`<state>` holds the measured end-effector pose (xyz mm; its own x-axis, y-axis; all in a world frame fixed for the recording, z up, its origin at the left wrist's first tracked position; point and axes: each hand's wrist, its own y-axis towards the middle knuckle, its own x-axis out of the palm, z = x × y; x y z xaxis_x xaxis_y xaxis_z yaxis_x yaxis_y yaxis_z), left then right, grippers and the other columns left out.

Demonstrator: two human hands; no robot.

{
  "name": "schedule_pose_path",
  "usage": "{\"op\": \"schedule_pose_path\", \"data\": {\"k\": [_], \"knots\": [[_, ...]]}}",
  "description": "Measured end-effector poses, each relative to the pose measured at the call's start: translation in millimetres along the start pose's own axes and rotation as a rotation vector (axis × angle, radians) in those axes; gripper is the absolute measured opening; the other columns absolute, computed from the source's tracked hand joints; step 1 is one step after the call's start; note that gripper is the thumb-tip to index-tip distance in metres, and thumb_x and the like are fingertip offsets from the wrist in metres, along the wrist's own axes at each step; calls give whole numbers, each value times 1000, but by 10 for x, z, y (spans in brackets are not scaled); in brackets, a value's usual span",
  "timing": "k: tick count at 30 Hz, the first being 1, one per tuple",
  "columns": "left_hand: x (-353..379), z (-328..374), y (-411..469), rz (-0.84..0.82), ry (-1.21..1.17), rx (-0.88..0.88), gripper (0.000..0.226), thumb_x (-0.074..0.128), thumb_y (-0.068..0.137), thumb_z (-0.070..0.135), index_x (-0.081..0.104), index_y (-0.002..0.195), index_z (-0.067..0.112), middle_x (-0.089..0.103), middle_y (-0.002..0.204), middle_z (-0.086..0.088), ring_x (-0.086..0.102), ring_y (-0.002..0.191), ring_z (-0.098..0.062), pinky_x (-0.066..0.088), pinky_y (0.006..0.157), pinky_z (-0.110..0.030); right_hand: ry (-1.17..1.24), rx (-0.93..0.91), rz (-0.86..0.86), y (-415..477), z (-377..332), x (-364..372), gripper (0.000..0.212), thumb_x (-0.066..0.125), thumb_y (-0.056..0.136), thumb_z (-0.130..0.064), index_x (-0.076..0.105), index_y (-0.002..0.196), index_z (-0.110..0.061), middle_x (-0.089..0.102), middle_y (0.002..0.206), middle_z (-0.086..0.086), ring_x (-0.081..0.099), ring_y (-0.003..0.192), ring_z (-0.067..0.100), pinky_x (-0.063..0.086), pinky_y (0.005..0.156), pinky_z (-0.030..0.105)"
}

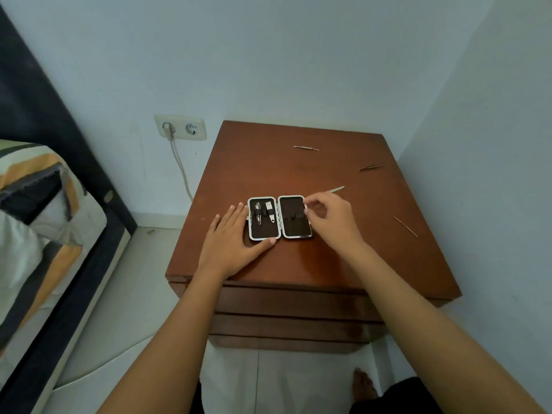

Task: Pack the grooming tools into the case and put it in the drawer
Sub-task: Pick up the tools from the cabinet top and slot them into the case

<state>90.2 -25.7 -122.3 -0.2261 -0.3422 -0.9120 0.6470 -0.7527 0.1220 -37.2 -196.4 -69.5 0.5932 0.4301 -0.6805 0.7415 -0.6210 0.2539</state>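
A small grooming case [294,231] lies open flat on the wooden nightstand [286,162], white-rimmed with a dark lining. Its left half holds small scissors [257,215] and a nail clipper [270,213] under straps; the right half shows no tools. My left hand [231,239] lies flat against the case's left edge, thumb along its front. My right hand [331,218] pinches a thin metal tool [334,190] above the case's right half. Loose on the top lie a slim metal file [306,148], tweezers [371,166] and a thin metal stick [405,226].
Closed drawer fronts [292,306] run below the nightstand's front edge. A bed [35,204] with striped bedding stands at the left. A wall socket [180,127] with a plugged cable is behind, walls close at back and right. My foot [364,386] is on the floor below.
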Motion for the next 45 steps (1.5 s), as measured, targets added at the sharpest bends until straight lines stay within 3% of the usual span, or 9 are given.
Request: {"op": "schedule_pose_path", "data": {"k": [4,10,15,19,21,26,34,39,45], "knots": [[-19,7,-21,-22,0,26,99,23,69,82,16,149,24,17,157,7,8,145,-10,4,117,-37,-22,169,182,-439,273,-334,7,65,79,-7,66,84,-11,62,85,7,58,78,17,45,71,22],[-25,36,-49,-38,12,39,86,32,80,73,16,149,23,17,157,3,9,145,-13,3,118,-40,-74,329,202,-768,442,-409,11,72,76,-20,64,75,-12,58,80,5,54,75,17,41,67,28],[-11,83,-86,-38,44,16,80,34,86,66,14,149,20,15,158,2,7,145,-13,1,117,-39,-137,383,173,-771,436,-396,15,68,81,-19,64,71,-8,54,79,5,49,75,18,36,66,28],[-16,134,-166,-47,45,25,76,32,88,63,14,149,21,13,158,1,7,145,-13,2,118,-39,-210,393,77,-711,454,-387,17,60,87,-17,64,74,-7,60,86,13,55,84,28,45,73,36],[-23,140,-213,-53,37,32,74,32,90,61,13,149,22,12,158,1,5,145,-13,1,118,-37,-245,391,28,-689,430,-376,19,57,89,-19,61,72,-11,63,90,16,56,91,32,44,75,36],[-50,130,-245,-94,33,38,66,25,95,54,6,149,22,7,158,2,0,145,-11,-3,117,-34,-150,296,-61,-663,41,-225,27,56,89,-24,52,62,-22,60,92,11,52,96,26,45,80,37],[-71,111,-242,-150,52,47,64,21,96,51,1,149,22,2,158,3,-5,145,-11,-5,117,-34,-316,237,-193,-515,-373,255,28,47,92,-28,65,91,-6,61,105,11,54,103,30,46,75,38],[-66,95,-233,-145,45,55,64,22,97,49,1,149,21,2,158,3,-5,145,-11,-6,117,-34,-390,262,-208,-455,-430,344,26,45,92,-25,58,77,-8,63,101,15,55,100,34,39,68,35],[-72,90,-231,-151,18,60,62,24,97,47,3,150,21,4,159,2,-5,145,-11,-4,118,-35,-424,266,-216,-366,-545,439,27,47,94,-25,61,98,-2,61,112,15,52,110,34,44,79,38]]}}
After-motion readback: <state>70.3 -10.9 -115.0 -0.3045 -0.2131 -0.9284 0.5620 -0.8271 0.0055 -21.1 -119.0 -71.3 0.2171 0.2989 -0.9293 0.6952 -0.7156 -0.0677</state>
